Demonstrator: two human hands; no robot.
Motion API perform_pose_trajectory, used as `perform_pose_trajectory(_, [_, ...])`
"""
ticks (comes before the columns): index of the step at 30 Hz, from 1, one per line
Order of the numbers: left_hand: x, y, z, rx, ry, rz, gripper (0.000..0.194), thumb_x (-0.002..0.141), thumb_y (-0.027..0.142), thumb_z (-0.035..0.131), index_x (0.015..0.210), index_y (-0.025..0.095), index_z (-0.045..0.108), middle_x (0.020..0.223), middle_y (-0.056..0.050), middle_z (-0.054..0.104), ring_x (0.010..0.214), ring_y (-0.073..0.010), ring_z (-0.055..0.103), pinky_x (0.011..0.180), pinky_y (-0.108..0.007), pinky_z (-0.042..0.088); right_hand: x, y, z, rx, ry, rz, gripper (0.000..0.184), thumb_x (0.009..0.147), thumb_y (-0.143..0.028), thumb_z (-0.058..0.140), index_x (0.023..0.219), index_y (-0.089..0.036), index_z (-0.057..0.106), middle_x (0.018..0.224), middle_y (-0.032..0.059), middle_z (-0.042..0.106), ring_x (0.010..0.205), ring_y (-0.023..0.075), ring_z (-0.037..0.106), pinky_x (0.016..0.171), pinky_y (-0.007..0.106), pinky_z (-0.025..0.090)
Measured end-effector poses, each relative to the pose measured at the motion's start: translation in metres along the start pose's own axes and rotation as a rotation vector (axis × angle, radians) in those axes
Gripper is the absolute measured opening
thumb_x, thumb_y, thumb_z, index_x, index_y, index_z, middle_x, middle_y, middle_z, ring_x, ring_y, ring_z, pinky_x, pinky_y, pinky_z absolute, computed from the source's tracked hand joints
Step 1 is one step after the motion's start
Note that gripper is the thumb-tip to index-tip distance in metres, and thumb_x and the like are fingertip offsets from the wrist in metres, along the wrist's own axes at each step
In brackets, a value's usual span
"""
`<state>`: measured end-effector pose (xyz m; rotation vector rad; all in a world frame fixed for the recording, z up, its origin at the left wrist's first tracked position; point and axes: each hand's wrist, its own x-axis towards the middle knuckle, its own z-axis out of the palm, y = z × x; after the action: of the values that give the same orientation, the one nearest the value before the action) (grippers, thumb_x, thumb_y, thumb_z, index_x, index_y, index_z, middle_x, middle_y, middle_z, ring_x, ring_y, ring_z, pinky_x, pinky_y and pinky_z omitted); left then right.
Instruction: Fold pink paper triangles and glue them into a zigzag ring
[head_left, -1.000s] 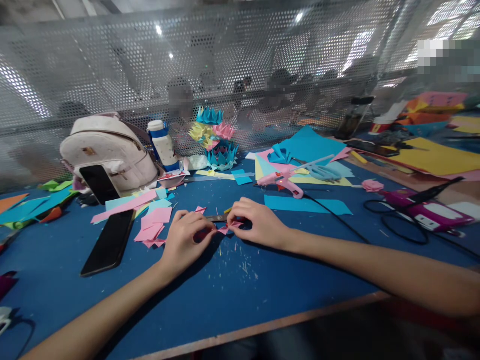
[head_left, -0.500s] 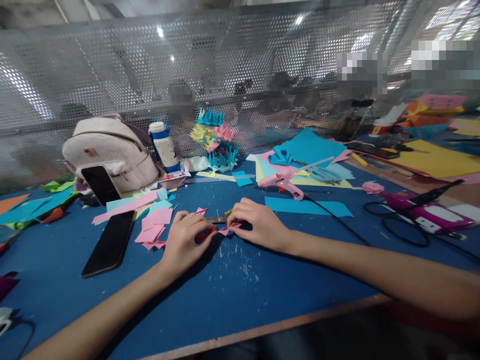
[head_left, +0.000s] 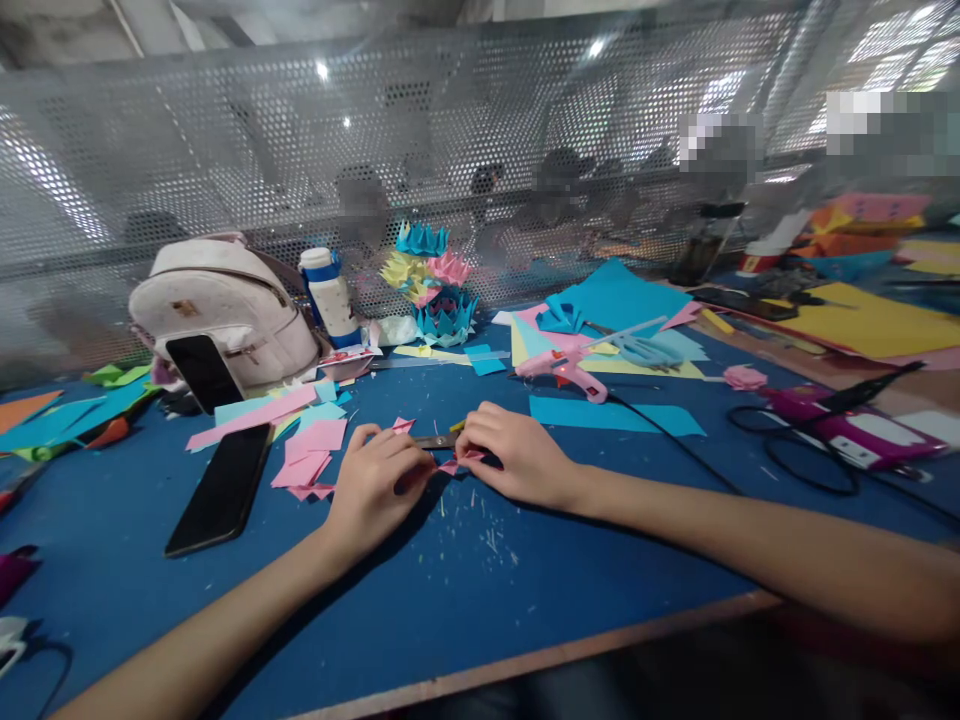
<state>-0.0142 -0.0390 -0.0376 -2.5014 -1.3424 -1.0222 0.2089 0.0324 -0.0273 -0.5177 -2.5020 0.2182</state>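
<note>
Between my fingertips is a small folded piece of pink paper [head_left: 450, 467], partly hidden by them. My left hand [head_left: 380, 478] pinches its left end, and my right hand [head_left: 510, 452] pinches the right end. Just behind them lies a pair of scissors [head_left: 435, 442], its handles mostly covered by my right hand. Another small folded pink piece [head_left: 403, 425] rests on the table beyond my left hand. Left of that hand are pink paper squares [head_left: 311, 450] and a few folded pieces. Tiny paper scraps [head_left: 491, 540] are scattered below my hands.
A pink glue gun [head_left: 562, 368] with its cord lies behind my right hand, near a blue paper strip [head_left: 615, 415]. A phone [head_left: 221, 490] lies at left, before a white backpack [head_left: 225, 300]. A bottle [head_left: 330, 295] and paper lotus flowers [head_left: 444, 315] stand at the back.
My fingers have shifted very slightly around the pink paper, and a little more of it shows between them. The view has tilted a touch; all else stays put.
</note>
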Motion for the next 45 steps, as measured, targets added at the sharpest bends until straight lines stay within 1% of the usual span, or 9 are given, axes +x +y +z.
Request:
perform_pose_trajectory(4, [0.002,0.007,-0.002,0.028,0.016,0.043,0.009,0.097,0.023,0.06,0.093,0.021,0.067,0.088,0.0,0.072,0.081,-0.018,0.061,0.085,-0.038,0.034,0.0,-0.002,0.0,-0.01,0.008,-0.019,0.008,0.092,-0.018,0.06,0.085,-0.016,0.061,0.083,0.0032,0.061,0.08,0.0168,0.049,0.068,0.027,0.035])
perform_pose_trajectory(8, [0.002,0.011,0.0,0.037,0.035,0.049,0.012,0.097,0.03,0.063,0.09,0.021,0.066,0.087,0.0,0.072,0.08,-0.0183,0.061,0.085,-0.038,0.034,0.0,-0.008,0.001,-0.017,0.013,-0.048,0.008,0.092,-0.018,0.059,0.085,-0.016,0.061,0.082,0.0032,0.06,0.079,0.017,0.049,0.07,0.028,0.036])
perform_pose_trajectory(12, [0.002,0.012,0.001,0.057,0.034,0.063,0.016,0.098,0.026,0.06,0.084,0.021,0.065,0.08,0.001,0.07,0.075,-0.0171,0.058,0.084,-0.038,0.034,-0.001,-0.011,0.004,-0.028,0.0,-0.068,0.012,0.096,-0.022,0.056,0.087,-0.017,0.061,0.084,0.0048,0.061,0.08,0.0184,0.049,0.072,0.03,0.037])
perform_pose_trajectory(17, [0.001,0.014,0.0,0.059,0.024,0.073,0.015,0.098,0.024,0.058,0.085,0.021,0.065,0.079,0.001,0.069,0.076,-0.0165,0.057,0.085,-0.038,0.033,-0.002,-0.009,0.008,0.0,-0.001,-0.091,0.012,0.097,-0.023,0.055,0.089,-0.017,0.061,0.085,0.0058,0.062,0.081,0.0189,0.051,0.076,0.031,0.041])
perform_pose_trajectory(23, [0.001,0.013,0.0,0.037,0.043,0.084,0.016,0.098,0.024,0.058,0.084,0.021,0.064,0.078,0.002,0.068,0.074,-0.0161,0.057,0.085,-0.038,0.033,-0.002,-0.008,0.008,0.026,0.015,-0.096,0.012,0.097,-0.025,0.056,0.089,-0.017,0.062,0.085,0.0047,0.062,0.082,0.0182,0.051,0.074,0.029,0.04])
perform_pose_trajectory(32, [0.0,0.01,0.0,0.002,0.037,0.064,0.015,0.099,0.023,0.058,0.085,0.021,0.065,0.079,0.002,0.07,0.074,-0.0161,0.058,0.085,-0.038,0.033,-0.004,-0.005,0.004,0.048,-0.006,-0.092,0.013,0.097,-0.028,0.057,0.091,-0.018,0.063,0.088,0.0044,0.064,0.083,0.0178,0.052,0.076,0.029,0.04])
perform_pose_trajectory(36, [-0.001,0.008,-0.001,0.007,0.041,0.058,0.016,0.099,0.025,0.059,0.085,0.021,0.066,0.08,0.002,0.07,0.074,-0.0161,0.057,0.085,-0.039,0.032,-0.004,-0.004,0.002,0.036,0.013,-0.086,0.012,0.096,-0.028,0.059,0.089,-0.019,0.062,0.085,0.0035,0.063,0.083,0.0178,0.053,0.074,0.029,0.038])
perform_pose_trajectory(41, [-0.001,0.009,-0.002,0.0,0.013,0.026,0.019,0.099,0.027,0.058,0.083,0.022,0.067,0.079,0.002,0.071,0.075,-0.0156,0.058,0.085,-0.038,0.032,-0.003,-0.004,0.005,0.074,0.026,-0.088,0.012,0.096,-0.025,0.057,0.087,-0.018,0.061,0.081,0.0027,0.061,0.079,0.0166,0.053,0.074,0.028,0.04])
perform_pose_trajectory(45, [0.0,0.011,-0.002,-0.019,0.0,-0.008,0.018,0.097,0.03,0.062,0.082,0.022,0.068,0.079,0.002,0.071,0.075,-0.0155,0.059,0.085,-0.038,0.032,-0.003,-0.005,0.006,0.089,0.036,-0.087,0.011,0.096,-0.024,0.058,0.087,-0.018,0.061,0.081,0.0029,0.061,0.077,0.0162,0.052,0.072,0.027,0.04])
